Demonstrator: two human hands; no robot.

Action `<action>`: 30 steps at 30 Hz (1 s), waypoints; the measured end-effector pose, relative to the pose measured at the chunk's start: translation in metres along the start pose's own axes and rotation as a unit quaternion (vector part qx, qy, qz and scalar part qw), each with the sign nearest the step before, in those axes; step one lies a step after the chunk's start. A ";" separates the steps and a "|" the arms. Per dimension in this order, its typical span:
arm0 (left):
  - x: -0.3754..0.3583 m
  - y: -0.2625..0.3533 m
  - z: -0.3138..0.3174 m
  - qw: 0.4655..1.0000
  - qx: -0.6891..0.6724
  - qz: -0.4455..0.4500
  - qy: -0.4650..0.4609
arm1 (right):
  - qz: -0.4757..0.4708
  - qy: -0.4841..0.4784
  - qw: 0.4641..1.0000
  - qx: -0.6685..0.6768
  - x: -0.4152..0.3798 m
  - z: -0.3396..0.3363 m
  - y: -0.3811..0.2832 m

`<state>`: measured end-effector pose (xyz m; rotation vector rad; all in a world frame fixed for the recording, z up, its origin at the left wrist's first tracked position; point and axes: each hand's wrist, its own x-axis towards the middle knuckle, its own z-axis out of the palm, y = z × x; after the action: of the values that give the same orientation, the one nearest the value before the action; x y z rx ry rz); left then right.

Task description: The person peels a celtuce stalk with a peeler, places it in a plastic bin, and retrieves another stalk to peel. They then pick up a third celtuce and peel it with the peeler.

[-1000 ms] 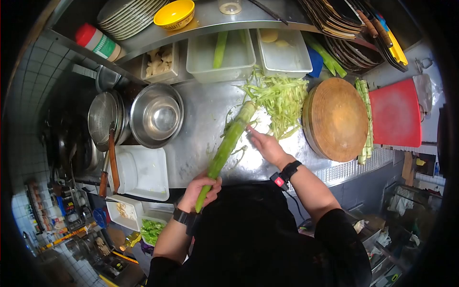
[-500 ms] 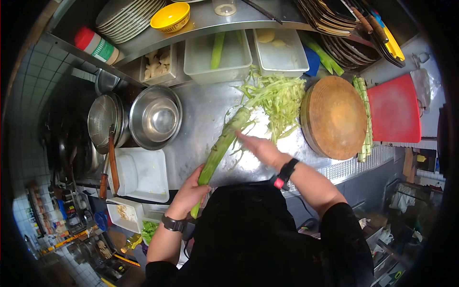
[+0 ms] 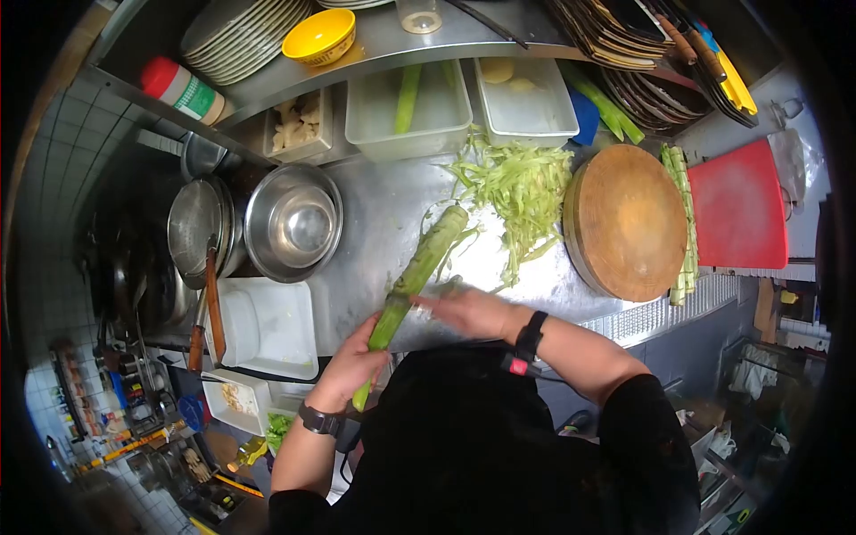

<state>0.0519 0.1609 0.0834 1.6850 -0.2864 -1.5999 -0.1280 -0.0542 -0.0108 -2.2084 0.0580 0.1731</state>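
Note:
A long green stalk slants across the steel counter, its far end near a heap of pale green peelings. My left hand is wrapped round the stalk's lower part, close to my body. My right hand is closed at the stalk's middle, on a small tool that lies across the stalk; motion blur hides the tool's details. A few loose strips lie beside the stalk.
Nested steel bowls and a strainer stand left, above a white tray. On the right are a round wooden chopping block and a red board. Plastic bins line the back beneath a shelf.
My right hand has moved down along the stalk towards my left hand. My left hand still holds the stalk, which has shifted only slightly.

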 end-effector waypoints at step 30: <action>0.000 -0.020 -0.008 0.985 -0.172 -0.014 -0.017 | 0.220 0.282 0.933 0.031 0.002 -0.007 0.075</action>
<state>0.0526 0.1779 0.0695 1.4020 -0.0001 -1.5954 -0.1328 -0.1052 -0.0667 -2.0858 0.8666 -0.2222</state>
